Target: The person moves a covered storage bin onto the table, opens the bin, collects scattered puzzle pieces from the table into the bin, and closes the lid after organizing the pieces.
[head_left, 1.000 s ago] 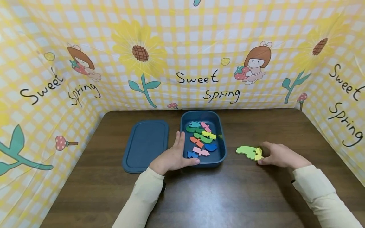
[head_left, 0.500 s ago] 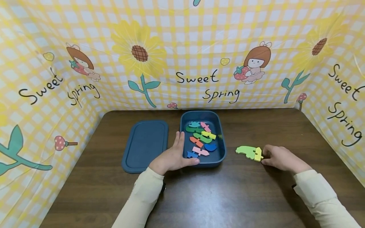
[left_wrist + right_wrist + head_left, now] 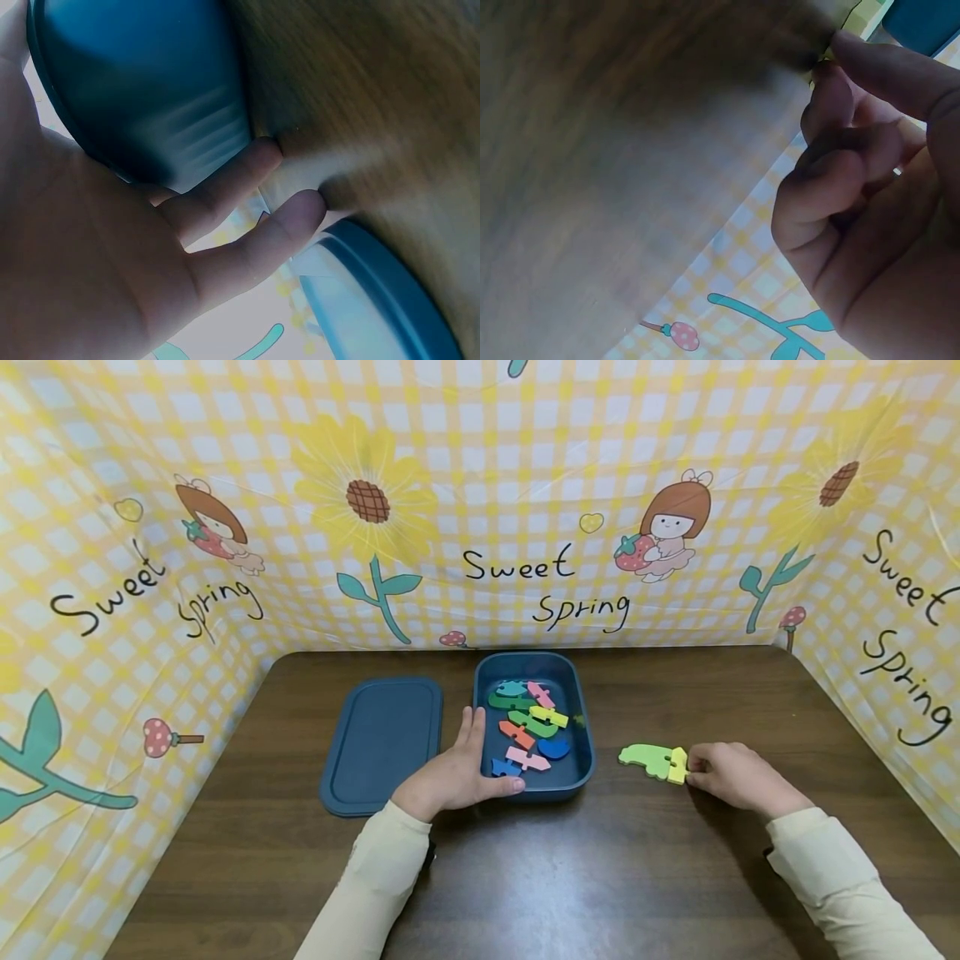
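Observation:
My left hand (image 3: 452, 774) rests against the left side of a dark blue box (image 3: 587, 752), fingers straight along its wall and thumb over the near rim. In the left wrist view two straight fingers (image 3: 255, 251) stretch past the box wall. Flat colored puzzle pieces lie inside, among them an orange piece (image 3: 517, 735), a blue disc (image 3: 554, 747) and a pink piece (image 3: 528, 758). To the right of the box, a light green piece (image 3: 645, 760) is joined to a yellow piece (image 3: 677, 766) on the table. My right hand (image 3: 746, 779) pinches the yellow piece's right end between thumb and forefinger.
A dark blue lid (image 3: 384, 747) lies flat on the brown wooden table (image 3: 540, 877), left of the box. Yellow checked cloth (image 3: 510, 485) with printed flowers and lettering stands along the back and both sides.
My right hand's fingers slid right off the yellow piece's top and lower edges and now pinch its right end. The joined pieces shifted very slightly left. My left hand stayed put.

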Tool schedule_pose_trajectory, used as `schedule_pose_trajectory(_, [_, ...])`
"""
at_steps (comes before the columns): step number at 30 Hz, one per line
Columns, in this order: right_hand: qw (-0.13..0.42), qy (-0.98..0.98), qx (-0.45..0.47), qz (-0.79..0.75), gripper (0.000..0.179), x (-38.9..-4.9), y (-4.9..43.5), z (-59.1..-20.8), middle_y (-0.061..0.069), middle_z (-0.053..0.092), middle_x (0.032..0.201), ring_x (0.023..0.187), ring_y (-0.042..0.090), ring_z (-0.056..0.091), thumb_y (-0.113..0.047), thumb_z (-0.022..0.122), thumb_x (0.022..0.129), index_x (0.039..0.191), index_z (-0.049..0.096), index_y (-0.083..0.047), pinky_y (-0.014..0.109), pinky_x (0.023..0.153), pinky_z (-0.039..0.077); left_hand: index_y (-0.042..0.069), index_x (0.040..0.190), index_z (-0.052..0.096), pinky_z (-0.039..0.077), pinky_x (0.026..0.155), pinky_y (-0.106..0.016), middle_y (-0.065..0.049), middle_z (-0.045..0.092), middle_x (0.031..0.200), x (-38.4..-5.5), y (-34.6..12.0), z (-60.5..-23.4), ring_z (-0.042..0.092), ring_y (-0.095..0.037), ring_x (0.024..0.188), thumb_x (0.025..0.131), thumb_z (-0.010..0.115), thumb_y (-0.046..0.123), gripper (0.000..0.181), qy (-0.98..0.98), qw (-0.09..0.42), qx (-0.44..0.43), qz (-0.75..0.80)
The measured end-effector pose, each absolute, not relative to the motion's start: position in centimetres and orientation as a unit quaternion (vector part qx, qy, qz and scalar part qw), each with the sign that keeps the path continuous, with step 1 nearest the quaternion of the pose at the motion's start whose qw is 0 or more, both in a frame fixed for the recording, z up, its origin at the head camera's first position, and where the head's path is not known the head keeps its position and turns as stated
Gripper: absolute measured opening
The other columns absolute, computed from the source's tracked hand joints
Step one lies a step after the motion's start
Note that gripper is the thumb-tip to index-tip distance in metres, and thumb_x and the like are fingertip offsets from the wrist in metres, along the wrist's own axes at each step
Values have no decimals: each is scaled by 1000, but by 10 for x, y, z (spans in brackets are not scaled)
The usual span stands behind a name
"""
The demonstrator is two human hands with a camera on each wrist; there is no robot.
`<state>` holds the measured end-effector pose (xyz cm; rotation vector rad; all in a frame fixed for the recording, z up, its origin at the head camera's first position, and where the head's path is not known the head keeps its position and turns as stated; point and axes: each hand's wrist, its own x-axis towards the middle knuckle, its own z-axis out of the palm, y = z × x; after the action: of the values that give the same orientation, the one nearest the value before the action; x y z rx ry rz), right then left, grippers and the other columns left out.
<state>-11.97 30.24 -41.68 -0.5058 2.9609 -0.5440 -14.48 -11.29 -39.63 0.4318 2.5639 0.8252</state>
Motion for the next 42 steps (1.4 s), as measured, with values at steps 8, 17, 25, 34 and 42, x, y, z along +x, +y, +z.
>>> schedule_pose_trajectory(8, [-17, 973, -158, -164, 11, -119, 302, -412, -10, 57, 71, 60, 12, 46, -12, 74, 90, 85, 67, -19, 35, 57, 40, 17, 162, -13, 43, 105, -51, -6, -20, 167, -145, -113, -397, 37, -40, 142, 81, 70, 70, 127, 920, 204, 155, 297])
schedule_pose_trajectory(17, [-45, 969, -155, -188, 7, -117, 300, -408, -11, 57, 71, 61, 10, 49, -11, 73, 90, 91, 69, -16, 33, 57, 41, 18, 162, -13, 44, 104, -51, -5, -21, 167, -144, -113, -397, 38, -40, 141, 82, 70, 70, 126, 920, 204, 153, 297])
schedule_pose_trajectory(25, [-82, 959, -152, -226, 7, -118, 299, -407, -12, 64, 76, 67, 9, 55, -14, 74, 93, 92, 70, -20, 33, 60, 44, 17, 162, -12, 42, 105, -52, -6, -20, 167, -145, -113, -396, 36, -41, 142, 83, 70, 69, 125, 920, 202, 154, 297])
schedule_pose_trajectory(34, [-135, 941, -173, -259, 11, -120, 290, -408, -14, 61, 76, 69, 6, 55, -10, 75, 92, 93, 71, -20, 28, 60, 46, 18, 162, -12, 41, 106, -53, -5, -20, 167, -144, -113, -395, 34, -41, 143, 81, 70, 70, 127, 920, 204, 152, 299])
schedule_pose_trajectory(42, [-162, 925, -194, -284, 14, -127, 278, -405, -15, 61, 74, 68, 6, 55, -8, 75, 91, 91, 71, -21, 22, 62, 45, 18, 162, -13, 42, 105, -52, -5, -20, 167, -144, -112, -395, 35, -40, 143, 81, 70, 70, 127, 919, 207, 151, 299])
